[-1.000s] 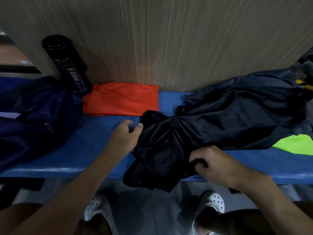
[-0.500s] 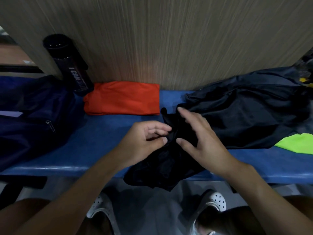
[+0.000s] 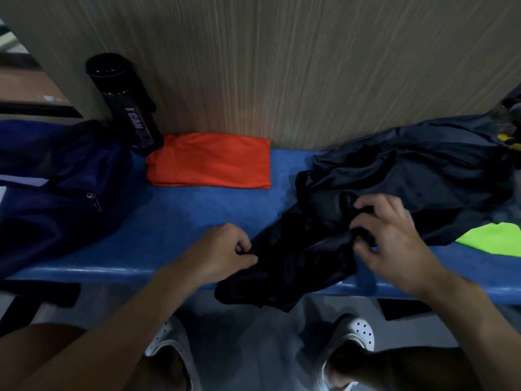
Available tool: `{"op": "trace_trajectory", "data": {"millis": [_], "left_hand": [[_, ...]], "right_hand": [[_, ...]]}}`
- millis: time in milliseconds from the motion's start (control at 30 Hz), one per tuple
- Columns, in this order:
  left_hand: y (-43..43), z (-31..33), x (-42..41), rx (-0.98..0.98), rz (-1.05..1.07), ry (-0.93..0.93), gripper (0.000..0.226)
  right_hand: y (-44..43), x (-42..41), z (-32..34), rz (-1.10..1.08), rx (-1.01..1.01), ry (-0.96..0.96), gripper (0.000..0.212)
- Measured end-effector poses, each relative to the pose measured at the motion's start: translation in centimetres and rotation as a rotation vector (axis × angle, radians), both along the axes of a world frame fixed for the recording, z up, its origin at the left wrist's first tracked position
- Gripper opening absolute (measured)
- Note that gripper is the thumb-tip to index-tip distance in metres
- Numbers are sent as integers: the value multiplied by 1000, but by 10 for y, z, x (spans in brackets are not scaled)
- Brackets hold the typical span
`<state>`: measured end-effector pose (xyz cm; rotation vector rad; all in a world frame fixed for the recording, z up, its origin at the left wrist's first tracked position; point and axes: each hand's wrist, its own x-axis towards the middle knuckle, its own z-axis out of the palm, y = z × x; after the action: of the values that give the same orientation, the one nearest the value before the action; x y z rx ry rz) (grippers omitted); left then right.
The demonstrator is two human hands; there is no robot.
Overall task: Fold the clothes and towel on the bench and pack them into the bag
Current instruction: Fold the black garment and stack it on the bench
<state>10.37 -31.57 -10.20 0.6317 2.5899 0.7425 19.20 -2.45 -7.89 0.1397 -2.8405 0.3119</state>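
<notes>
Black garment (image 3: 304,258) lies crumpled at lower centre of the head view, draped over the front edge of the blue tabletop (image 3: 183,221). Of the hands, the left hand (image 3: 222,249) pinches its left edge and the right hand (image 3: 392,238) grips a bunch of its cloth. A folded orange cloth (image 3: 208,165) lies at upper centre, and the navy bag (image 3: 56,198) sits at far left.

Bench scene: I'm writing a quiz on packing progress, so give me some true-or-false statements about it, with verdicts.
1. The navy bag sits at the left end of the bench. True.
2. The orange cloth is crumpled. False: it lies neatly folded by the wall.
3. The left hand and the right hand both grip the black garment. True.
4. The black bottle lies inside the navy bag. False: it stands upright beside the orange cloth.
</notes>
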Motion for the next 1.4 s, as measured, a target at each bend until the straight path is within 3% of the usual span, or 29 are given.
{"op": "trace_trajectory", "data": {"millis": [67, 200, 333, 467, 567, 667, 767, 833, 967, 1067, 1200, 1267, 1333, 1400], "left_hand": [[1, 1, 1, 85, 66, 61, 17], [8, 21, 3, 478, 250, 324, 8], [7, 38, 0, 502, 199, 478, 5], [-3, 14, -12, 341, 241, 328, 39], [-14, 4, -16, 228, 267, 240, 28], [-26, -3, -18, 86, 295, 274, 17], [-31, -5, -17, -65, 347, 176, 45], [-33, -5, -16, -30, 352, 148, 41], [-34, -1, -17, 183, 390, 179, 11], [-26, 6, -14, 365, 416, 232, 17], [-18, 5, -13, 509, 437, 258, 14], [-16, 4, -13, 545, 456, 261, 10], [-15, 5, -12, 561, 471, 255, 11], [-16, 7, -12, 565, 484, 240, 15]], "right_hand": [[7, 4, 1, -20, -6, 12, 20], [6, 6, 5, -1, -39, 16, 20], [-3, 0, 7, 78, -114, 35, 31], [-27, -10, 13, 201, -233, 108, 34], [-48, -17, 10, 291, -273, 131, 25], [-66, -17, -3, 357, -179, 23, 28], [-72, -15, -22, 382, 15, -185, 50], [-69, -15, -31, 386, 117, -223, 43], [-50, -12, -18, 324, 173, -180, 23], [-37, -1, -11, 271, 218, -225, 31], [-53, 6, -17, 292, 130, -196, 64], [-65, 5, -27, 356, 116, -92, 52], [-73, 6, -39, 421, 186, -121, 38], [-76, 7, -48, 405, 275, -210, 51]]}}
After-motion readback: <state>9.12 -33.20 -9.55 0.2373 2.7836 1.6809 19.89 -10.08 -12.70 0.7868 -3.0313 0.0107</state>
